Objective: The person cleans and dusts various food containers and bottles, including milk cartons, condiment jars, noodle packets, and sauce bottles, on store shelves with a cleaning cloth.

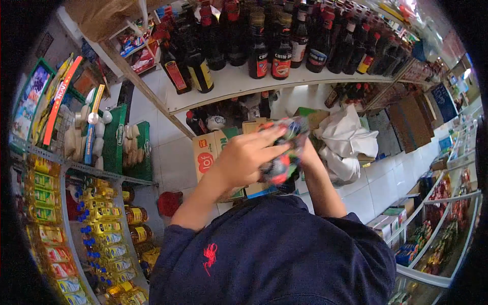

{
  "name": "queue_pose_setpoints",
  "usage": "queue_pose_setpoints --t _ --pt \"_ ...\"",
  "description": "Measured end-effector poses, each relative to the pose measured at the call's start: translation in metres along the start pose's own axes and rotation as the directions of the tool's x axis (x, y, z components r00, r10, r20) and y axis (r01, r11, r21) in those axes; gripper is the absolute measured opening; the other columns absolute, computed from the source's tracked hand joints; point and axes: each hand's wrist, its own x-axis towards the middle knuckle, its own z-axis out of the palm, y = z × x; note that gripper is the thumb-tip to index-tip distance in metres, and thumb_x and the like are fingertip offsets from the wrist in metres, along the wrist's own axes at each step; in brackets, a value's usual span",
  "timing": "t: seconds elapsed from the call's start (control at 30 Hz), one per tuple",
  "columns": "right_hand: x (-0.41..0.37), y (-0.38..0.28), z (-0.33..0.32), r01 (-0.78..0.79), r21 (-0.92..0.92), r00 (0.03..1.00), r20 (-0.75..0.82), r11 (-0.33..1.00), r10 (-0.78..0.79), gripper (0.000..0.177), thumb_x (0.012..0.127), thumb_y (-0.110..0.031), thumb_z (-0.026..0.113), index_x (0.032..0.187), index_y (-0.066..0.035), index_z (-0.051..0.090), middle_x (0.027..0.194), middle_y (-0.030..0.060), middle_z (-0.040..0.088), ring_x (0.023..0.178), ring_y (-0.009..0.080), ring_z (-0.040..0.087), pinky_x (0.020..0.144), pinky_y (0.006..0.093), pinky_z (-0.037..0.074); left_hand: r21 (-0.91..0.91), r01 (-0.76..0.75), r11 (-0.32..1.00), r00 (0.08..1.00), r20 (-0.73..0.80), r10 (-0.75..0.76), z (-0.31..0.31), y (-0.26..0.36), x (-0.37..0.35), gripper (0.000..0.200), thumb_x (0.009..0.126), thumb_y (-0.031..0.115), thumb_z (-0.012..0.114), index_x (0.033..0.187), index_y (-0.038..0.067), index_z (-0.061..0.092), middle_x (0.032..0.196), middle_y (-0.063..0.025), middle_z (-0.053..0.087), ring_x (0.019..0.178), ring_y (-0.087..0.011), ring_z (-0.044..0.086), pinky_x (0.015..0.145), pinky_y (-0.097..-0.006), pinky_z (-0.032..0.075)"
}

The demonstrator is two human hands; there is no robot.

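Note:
In front of my chest I hold a plastic-wrapped pack (284,160), dark with red and green patches and smeared by motion. My left hand (249,157) lies over its near left side, fingers closed on it. On the other side my right hand (308,154) grips the pack, its fingers mostly hidden behind it. What is inside the wrap is too blurred to name. Beyond the pack stands a shelf (300,83) with rows of dark sauce bottles (281,48), two of them labelled CHIN-SU. An open cardboard box (204,155) sits on the floor below.
White plastic sheeting (345,140) is heaped on boxes to the right. Yellow oil bottles (107,226) line the left rack, below green bins (113,137). Glass-fronted shelves (432,223) stand at right. A red stool-like object (169,203) is on the tiled floor.

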Motion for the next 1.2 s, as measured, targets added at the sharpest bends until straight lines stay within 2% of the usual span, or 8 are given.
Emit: queue_pose_setpoints --t 0.07,0.1,0.17,0.23,0.3,0.57,0.8,1.2 --pt "0.015 -0.008 -0.023 -0.463 -0.164 0.885 -0.142 0.871 0.443 0.023 0.061 -0.004 0.060 0.083 0.000 0.058 0.075 0.0072 0.060 0.067 0.0137 0.057 0.059 0.0243 0.044 -0.065 0.065 0.996 0.995 0.076 -0.060 -0.002 -0.009 -0.025 0.040 0.062 0.002 0.056 0.101 0.008 0.062 0.092 -0.0154 0.061 0.088 -0.0303 0.059 0.079 -0.0368 0.047" --pt "0.019 -0.009 -0.020 -0.472 0.009 0.863 -0.197 0.882 0.464 0.005 0.057 0.000 0.053 0.062 -0.002 0.052 0.055 0.0025 0.052 0.047 0.0108 0.048 0.046 0.0232 0.036 -0.089 0.200 0.976 0.980 0.027 -0.198 0.004 -0.015 -0.038 0.037 0.062 0.001 0.057 0.098 0.007 0.063 0.085 -0.0148 0.062 0.081 -0.0295 0.060 0.075 -0.0353 0.047" --pt "0.035 -0.021 -0.016 -0.400 -0.006 0.902 -0.180 0.916 0.393 0.009 0.058 -0.001 0.058 0.062 -0.003 0.050 0.054 0.0019 0.051 0.046 0.0103 0.047 0.045 0.0230 0.035 -0.122 0.342 0.932 0.938 -0.021 -0.346 0.018 -0.023 -0.066 0.035 0.061 0.000 0.057 0.095 0.006 0.064 0.078 -0.0143 0.062 0.075 -0.0287 0.061 0.072 -0.0339 0.047" --pt "0.055 -0.026 -0.013 -0.381 -0.048 0.915 -0.162 0.923 0.369 0.010 0.059 -0.002 0.059 0.062 -0.004 0.050 0.054 0.0018 0.051 0.046 0.0101 0.048 0.045 0.0229 0.035 -0.188 0.609 0.771 0.773 -0.077 -0.630 0.027 -0.025 -0.095 0.032 0.063 0.002 0.057 0.094 0.006 0.062 0.090 -0.0133 0.062 0.081 -0.0302 0.059 0.071 -0.0345 0.046" --pt "0.080 -0.032 -0.007 -0.316 -0.193 0.945 -0.157 0.929 0.289 0.012 0.059 -0.004 0.062 0.062 -0.004 0.050 0.054 0.0015 0.050 0.047 0.0099 0.047 0.045 0.0229 0.035 -0.244 0.662 0.709 0.695 -0.156 -0.702 0.034 -0.017 -0.120 0.033 0.063 0.001 0.057 0.095 0.006 0.062 0.090 -0.0140 0.062 0.082 -0.0299 0.060 0.072 -0.0335 0.046" --pt "0.179 -0.010 0.011 -0.061 -0.129 0.991 -0.124 0.990 0.045 0.010 0.065 -0.007 0.060 0.060 -0.007 0.051 0.051 0.0020 0.051 0.046 0.0102 0.046 0.045 0.0220 0.030 -0.384 0.860 0.335 0.263 -0.229 -0.937 0.036 0.031 -0.208 0.041 0.061 -0.005 0.050 0.100 0.004 0.060 0.089 -0.0182 0.062 0.084 -0.0297 0.060 0.075 -0.0313 0.045" --pt "0.251 0.026 0.027 0.011 -0.058 0.996 -0.088 0.998 -0.016 0.011 0.065 -0.007 0.059 0.060 -0.003 0.051 0.053 0.0044 0.051 0.048 0.0139 0.049 0.048 0.0247 0.033 -0.432 0.888 0.158 -0.019 -0.377 -0.926 0.042 0.074 -0.251 0.046 0.060 -0.007 0.048 0.103 0.003 0.058 0.093 -0.0181 0.061 0.087 -0.0300 0.060 0.076 -0.0314 0.044" --pt "0.315 0.089 0.027 -0.071 -0.105 0.979 -0.195 0.992 0.049 0.012 0.066 -0.004 0.060 0.057 -0.002 0.052 0.051 0.0043 0.050 0.044 0.0141 0.047 0.045 0.0255 0.033 -0.486 0.873 0.037 -0.251 -0.513 -0.821 0.068 0.110 -0.248 0.042 0.058 -0.011 0.051 0.099 -0.001 0.060 0.090 -0.0189 0.062 0.083 -0.0291 0.061 0.076 -0.0324 0.046"
